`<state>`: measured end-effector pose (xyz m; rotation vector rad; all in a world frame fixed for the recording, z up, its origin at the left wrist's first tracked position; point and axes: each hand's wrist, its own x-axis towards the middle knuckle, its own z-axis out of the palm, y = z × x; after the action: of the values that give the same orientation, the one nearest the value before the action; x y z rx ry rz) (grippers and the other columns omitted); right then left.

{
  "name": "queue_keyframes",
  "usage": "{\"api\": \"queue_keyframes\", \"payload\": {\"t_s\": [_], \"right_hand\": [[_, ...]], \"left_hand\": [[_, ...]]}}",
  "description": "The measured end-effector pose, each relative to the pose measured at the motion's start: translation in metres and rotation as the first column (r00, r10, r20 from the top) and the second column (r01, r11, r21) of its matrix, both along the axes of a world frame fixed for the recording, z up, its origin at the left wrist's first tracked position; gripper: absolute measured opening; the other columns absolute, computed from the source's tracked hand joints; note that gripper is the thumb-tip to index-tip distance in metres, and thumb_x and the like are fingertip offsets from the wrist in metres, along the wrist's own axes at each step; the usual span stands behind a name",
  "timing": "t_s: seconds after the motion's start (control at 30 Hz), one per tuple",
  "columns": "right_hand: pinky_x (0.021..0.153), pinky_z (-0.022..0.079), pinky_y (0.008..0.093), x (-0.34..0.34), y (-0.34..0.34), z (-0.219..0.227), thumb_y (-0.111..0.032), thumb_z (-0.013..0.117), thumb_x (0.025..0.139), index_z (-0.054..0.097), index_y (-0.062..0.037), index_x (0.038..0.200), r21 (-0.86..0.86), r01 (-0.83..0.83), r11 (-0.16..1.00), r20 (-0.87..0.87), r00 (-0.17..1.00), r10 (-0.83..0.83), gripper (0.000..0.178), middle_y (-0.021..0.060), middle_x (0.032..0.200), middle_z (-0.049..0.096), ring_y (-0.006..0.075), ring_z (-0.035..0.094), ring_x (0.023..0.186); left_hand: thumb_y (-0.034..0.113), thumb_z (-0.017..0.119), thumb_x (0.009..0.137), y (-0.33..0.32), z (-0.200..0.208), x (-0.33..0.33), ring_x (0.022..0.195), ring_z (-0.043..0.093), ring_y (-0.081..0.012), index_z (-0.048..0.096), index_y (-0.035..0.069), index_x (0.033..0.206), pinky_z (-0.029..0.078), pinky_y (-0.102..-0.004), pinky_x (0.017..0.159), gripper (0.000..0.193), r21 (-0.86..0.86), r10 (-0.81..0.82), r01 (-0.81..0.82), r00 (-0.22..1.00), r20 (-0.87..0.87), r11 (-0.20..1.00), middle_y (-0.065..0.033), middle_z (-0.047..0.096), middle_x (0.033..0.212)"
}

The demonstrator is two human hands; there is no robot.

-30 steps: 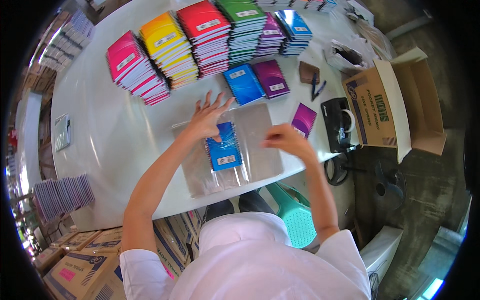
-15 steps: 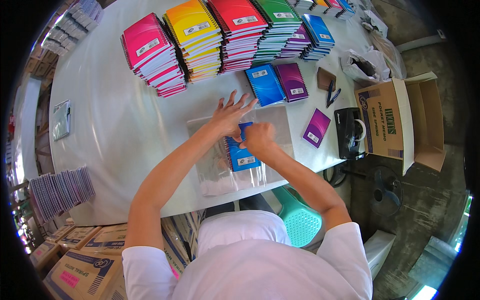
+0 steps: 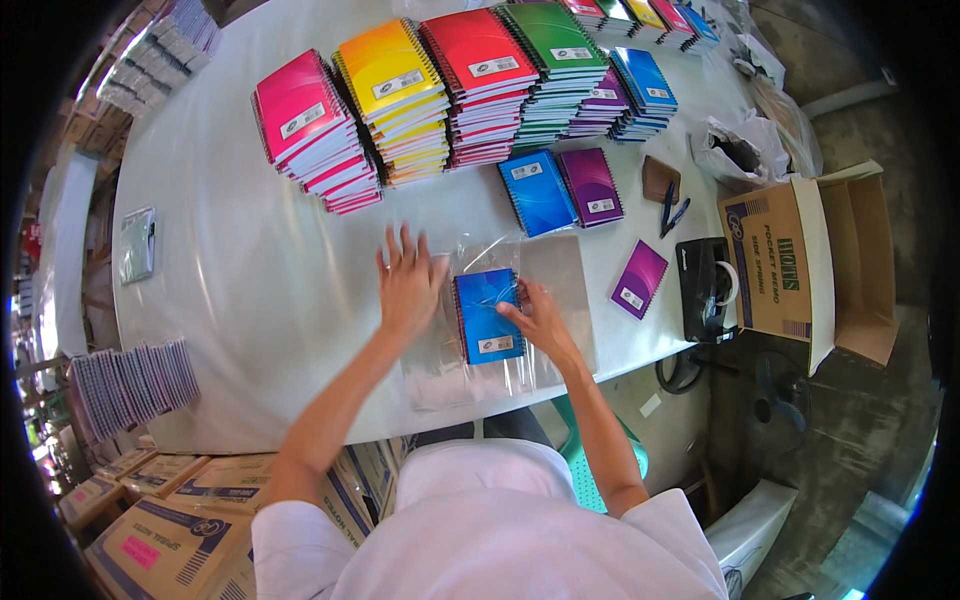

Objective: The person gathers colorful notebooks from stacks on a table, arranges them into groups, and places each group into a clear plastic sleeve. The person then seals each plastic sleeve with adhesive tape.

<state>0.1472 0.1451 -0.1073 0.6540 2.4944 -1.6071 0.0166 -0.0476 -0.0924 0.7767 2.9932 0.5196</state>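
A blue spiral notebook (image 3: 488, 312) lies in front of me inside clear plastic, its coil edges showing on both sides. My right hand (image 3: 540, 318) grips its right edge, thumb on top of the cover and fingers at the side. Spread and slightly blurred, my left hand (image 3: 408, 290) is just left of the notebook, over the edge of the clear plastic, holding nothing. Flat clear plastic sheets (image 3: 568, 270) lie beneath the notebook. Beyond my hands are another blue notebook (image 3: 538, 192) and a purple notebook (image 3: 590, 188), side by side.
Tall stacks of pink (image 3: 300, 110), yellow (image 3: 395, 75), red (image 3: 480, 60) and green notebooks (image 3: 560, 45) line the back. At right are a small purple notebook (image 3: 640, 275), blue-handled cutters (image 3: 672, 215), a brown wallet-like item (image 3: 661, 180), a tape dispenser (image 3: 703, 285) and an open carton (image 3: 775, 260).
My hands have moved apart from over the notebook's top. The left went left and nearer, opening; the right now holds the right edge. The whole notebook cover is exposed.
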Motion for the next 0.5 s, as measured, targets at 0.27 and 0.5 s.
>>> {"api": "queue_keyframes", "payload": {"t_s": [0.27, 0.5], "right_hand": [[0.1, 0.041, 0.0418, 0.018, -0.008, 0.055, -0.03, 0.079, 0.074, 0.038, -0.0035, 0.123, -0.426, -0.026, 0.904, -0.211, 0.975, -0.071, 0.07, 0.0184, 0.125, 0.046, 0.0294, 0.047, 0.118], [0.106, 0.035, 0.0429, 0.011, 0.036, 0.059, -0.013, 0.082, 0.067, 0.041, -0.0101, 0.12, -0.284, -0.423, 0.86, -0.499, 0.831, 0.244, 0.068, 0.0131, 0.128, 0.047, 0.026, 0.045, 0.124]], "left_hand": [[0.022, 0.068, 0.08, -0.01, 0.028, 0.067, 0.139, 0.03, -0.0326, 0.036, 0.005, 0.143, 0.026, -0.0443, 0.111, 0.073, 0.601, -0.277, -0.12, 0.805, 0.525, 0.79, -0.0219, 0.04, 0.144], [-0.01, 0.077, 0.062, -0.011, 0.029, 0.069, 0.133, 0.043, -0.0247, 0.008, 0.01, 0.153, 0.031, -0.033, 0.111, 0.116, 0.827, -0.518, -0.211, 0.693, 0.502, 0.521, -0.0161, 0.047, 0.141]]}}
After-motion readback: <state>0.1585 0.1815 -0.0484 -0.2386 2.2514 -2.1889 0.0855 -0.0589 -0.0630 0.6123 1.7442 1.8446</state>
